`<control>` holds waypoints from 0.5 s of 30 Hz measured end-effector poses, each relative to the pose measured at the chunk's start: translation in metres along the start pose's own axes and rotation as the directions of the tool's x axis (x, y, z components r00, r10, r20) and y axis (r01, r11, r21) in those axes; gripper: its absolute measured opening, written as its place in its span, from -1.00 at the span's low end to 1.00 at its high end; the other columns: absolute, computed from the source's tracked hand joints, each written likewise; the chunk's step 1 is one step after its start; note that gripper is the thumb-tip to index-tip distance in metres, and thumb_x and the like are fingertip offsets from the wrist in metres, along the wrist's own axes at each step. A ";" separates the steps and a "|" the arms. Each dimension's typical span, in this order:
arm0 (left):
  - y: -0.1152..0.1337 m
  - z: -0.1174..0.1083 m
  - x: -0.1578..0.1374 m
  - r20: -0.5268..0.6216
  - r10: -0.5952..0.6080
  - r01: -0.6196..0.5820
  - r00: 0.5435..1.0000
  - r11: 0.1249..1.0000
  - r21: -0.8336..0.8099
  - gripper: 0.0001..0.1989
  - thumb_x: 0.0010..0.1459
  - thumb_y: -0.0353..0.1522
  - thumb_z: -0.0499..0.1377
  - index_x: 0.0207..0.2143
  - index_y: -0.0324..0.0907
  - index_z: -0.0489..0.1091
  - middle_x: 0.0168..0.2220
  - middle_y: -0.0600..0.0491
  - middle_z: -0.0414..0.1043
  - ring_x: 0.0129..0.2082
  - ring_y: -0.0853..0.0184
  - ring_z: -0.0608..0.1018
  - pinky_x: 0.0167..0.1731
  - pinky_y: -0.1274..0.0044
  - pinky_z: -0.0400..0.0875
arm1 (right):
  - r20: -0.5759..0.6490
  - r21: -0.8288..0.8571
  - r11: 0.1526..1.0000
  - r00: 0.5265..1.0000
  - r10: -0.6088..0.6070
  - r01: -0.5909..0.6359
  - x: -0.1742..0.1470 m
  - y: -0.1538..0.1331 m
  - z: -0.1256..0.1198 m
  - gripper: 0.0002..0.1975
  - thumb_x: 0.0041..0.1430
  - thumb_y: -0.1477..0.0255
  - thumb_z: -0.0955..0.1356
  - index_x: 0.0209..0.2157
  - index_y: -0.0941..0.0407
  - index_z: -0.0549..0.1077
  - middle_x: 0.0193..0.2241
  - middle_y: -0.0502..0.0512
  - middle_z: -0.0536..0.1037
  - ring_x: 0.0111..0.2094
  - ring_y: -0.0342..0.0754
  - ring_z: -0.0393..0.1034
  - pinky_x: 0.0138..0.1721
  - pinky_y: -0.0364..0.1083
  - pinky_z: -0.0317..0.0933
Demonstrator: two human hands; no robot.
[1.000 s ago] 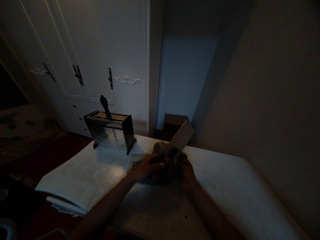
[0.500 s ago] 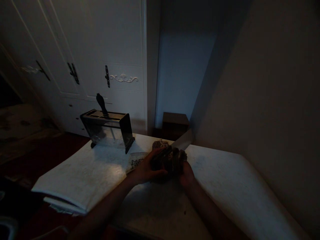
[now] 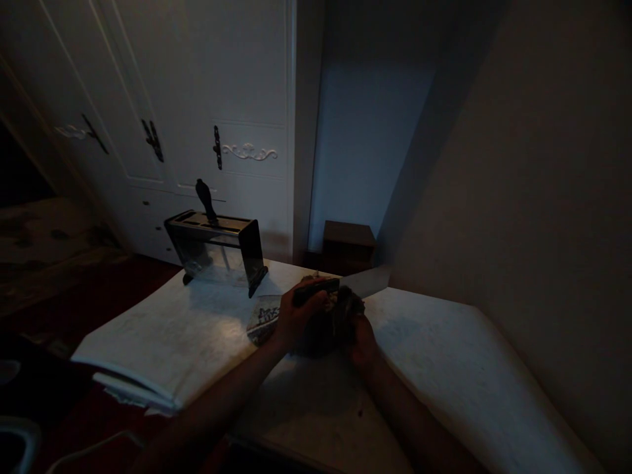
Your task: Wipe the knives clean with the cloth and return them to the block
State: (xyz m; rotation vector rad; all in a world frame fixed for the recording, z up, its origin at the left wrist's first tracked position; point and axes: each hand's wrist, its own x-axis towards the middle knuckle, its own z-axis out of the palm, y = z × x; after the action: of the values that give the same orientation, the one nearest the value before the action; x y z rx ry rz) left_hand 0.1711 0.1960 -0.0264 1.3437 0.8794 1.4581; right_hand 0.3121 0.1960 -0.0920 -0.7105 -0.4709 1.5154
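Observation:
My left hand (image 3: 292, 319) is closed round the black handle of a large knife (image 3: 366, 282), over the middle of the table. The broad blade points to the right and slightly up, away from me. My right hand (image 3: 364, 341) grips a dark, crumpled cloth (image 3: 338, 322) just below the handle end of the blade. Its fingertips are hidden by the cloth, and in the dim light I cannot tell whether the cloth touches the blade. Left of my left hand, a light patterned piece of fabric (image 3: 264, 317) with dark markings lies on the table.
A knife block (image 3: 232, 224) with clear sides and one black-handled knife (image 3: 205, 199) in it stands at the back left of the white table (image 3: 197, 329). Behind it is a white wardrobe (image 3: 257, 79). A brown box-like piece (image 3: 348, 232) stands beyond the table, beside the wall.
The knife has turned flatter, its blade now reaching further right. My left fingers have closed round the handle. The view has shifted slightly.

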 end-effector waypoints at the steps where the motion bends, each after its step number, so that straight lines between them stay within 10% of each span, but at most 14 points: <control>1: 0.000 0.000 0.001 -0.024 -0.024 0.023 0.999 0.999 -0.033 -0.59 0.04 -0.18 0.31 -0.08 -0.19 0.51 -0.13 -0.04 0.56 -0.16 0.20 0.59 -0.15 0.44 0.50 | -0.024 -0.008 1.000 1.000 -0.009 0.009 0.000 0.000 0.000 -0.73 -0.06 0.36 0.45 -0.26 0.13 0.54 -0.27 0.06 0.62 -0.21 -0.01 0.51 -0.04 -0.04 0.38; 8: 0.011 -0.012 0.017 -0.258 -0.010 -0.021 0.966 0.993 -0.120 -0.65 -0.02 -0.20 0.35 -0.22 -0.23 0.55 -0.39 0.03 0.55 -0.39 0.36 0.55 -0.36 0.57 0.43 | -0.018 -0.076 0.997 0.999 -0.027 0.026 0.002 -0.005 -0.008 -0.74 -0.11 0.36 0.47 -0.31 0.14 0.54 -0.29 0.09 0.62 -0.20 0.05 0.51 -0.08 0.01 0.38; 15: 0.061 -0.042 0.036 -0.192 0.109 -0.123 0.975 0.990 -0.063 -0.64 -0.01 -0.18 0.33 -0.24 -0.28 0.53 -0.58 0.08 0.45 -0.55 0.42 0.48 -0.44 0.58 0.38 | 0.044 -0.306 0.948 0.996 -0.083 0.093 -0.004 -0.016 -0.011 -0.72 -0.09 0.28 0.45 -0.31 0.12 0.57 -0.31 0.14 0.62 -0.25 0.10 0.51 -0.17 0.08 0.40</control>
State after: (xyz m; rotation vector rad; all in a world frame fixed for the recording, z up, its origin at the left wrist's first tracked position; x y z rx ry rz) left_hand 0.1212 0.2149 0.0365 1.2337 0.8686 1.7143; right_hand 0.3309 0.1924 -0.0886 -0.8961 -0.7641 1.3845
